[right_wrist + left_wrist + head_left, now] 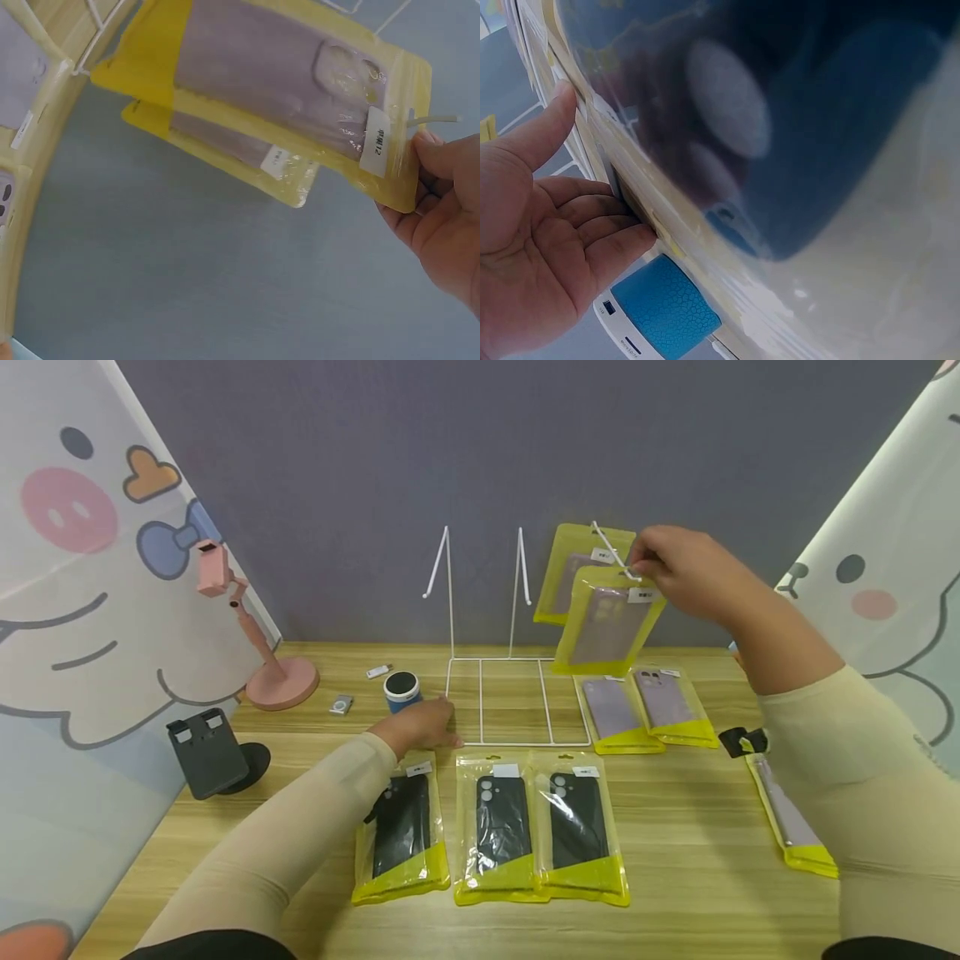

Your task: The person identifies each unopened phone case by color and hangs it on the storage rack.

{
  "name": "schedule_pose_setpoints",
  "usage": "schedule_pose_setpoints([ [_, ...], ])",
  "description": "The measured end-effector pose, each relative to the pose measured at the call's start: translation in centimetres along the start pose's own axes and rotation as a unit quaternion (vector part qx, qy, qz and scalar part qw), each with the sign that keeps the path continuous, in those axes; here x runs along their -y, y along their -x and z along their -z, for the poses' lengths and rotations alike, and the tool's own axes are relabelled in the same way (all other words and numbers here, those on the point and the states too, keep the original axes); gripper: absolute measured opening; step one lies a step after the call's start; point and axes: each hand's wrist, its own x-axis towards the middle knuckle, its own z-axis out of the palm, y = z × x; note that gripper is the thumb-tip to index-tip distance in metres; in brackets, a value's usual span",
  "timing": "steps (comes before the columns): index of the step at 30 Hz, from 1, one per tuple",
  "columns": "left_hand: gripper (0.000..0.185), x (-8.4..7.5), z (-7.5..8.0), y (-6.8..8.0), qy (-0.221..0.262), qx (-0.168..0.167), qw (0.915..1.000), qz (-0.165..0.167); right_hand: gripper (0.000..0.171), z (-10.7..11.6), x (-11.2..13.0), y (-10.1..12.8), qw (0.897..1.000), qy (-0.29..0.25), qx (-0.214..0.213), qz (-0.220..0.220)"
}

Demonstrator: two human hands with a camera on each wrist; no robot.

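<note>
Hanging a lilac phone-case packet on the white wire rack's right hook.

The right hand (678, 568) pinched the top edge of the front packet (609, 622) at the hook (615, 558), just in front of a hung packet (573, 568); sliding its hole squarely along the wire seemed wise. The left hand (420, 727), fingers flat and holding nothing, pressed the rack base (517, 702) on the desk (697, 860). Room was open toward the wall, while packets lying below crowded the base's right edge.
</note>
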Motion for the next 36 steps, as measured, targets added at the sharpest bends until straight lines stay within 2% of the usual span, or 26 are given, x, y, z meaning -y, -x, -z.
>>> schedule_pose_setpoints([
  [8,0.088,-0.1,0.1,0.2,0.001,0.002,1.0,0.006,0.023,-0.3,-0.9,-2.8,1.0,0.005,0.001,0.0],
  [23,0.089,-0.8,-0.3,0.2,-0.001,-0.001,1.0,0.006,0.027,-0.7,-2.8,-6.7,0.999,-0.007,0.019,-0.039],
  [32,0.086,-1.4,-0.1,0.3,-0.008,0.003,1.0,-0.001,0.025,-0.6,-3.9,-7.2,0.998,-0.023,0.024,-0.062],
  [36,0.086,-1.4,-0.1,0.2,-0.009,0.003,1.0,0.0,0.033,-0.4,-4.1,-6.7,0.996,-0.034,0.026,-0.072],
])
